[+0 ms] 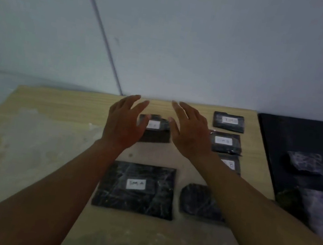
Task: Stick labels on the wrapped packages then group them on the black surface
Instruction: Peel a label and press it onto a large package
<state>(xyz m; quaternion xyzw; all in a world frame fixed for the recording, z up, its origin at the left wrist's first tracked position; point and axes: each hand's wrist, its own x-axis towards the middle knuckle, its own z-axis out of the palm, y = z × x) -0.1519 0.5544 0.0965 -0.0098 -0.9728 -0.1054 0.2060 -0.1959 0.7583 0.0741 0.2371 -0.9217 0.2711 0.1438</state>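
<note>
Several dark wrapped packages lie on a wooden table (46, 146). A small labelled package (156, 131) sits between my hands. My left hand (123, 121) hovers at its left side and my right hand (189, 130) at its right, both with fingers straight and spread, holding nothing. A large flat labelled package (135, 188) lies nearer to me, with an unlabelled dark package (197, 200) to its right. Three more labelled packages stand in a column at the right: top (229, 122), middle (225, 142), and a lower one (231, 165) partly hidden by my right forearm.
The black surface (301, 140) adjoins the table on the right. On it lie a small wrapped package (305, 163) and a larger wrapped one (320, 211) at the frame edge. A pale wall rises right behind the table.
</note>
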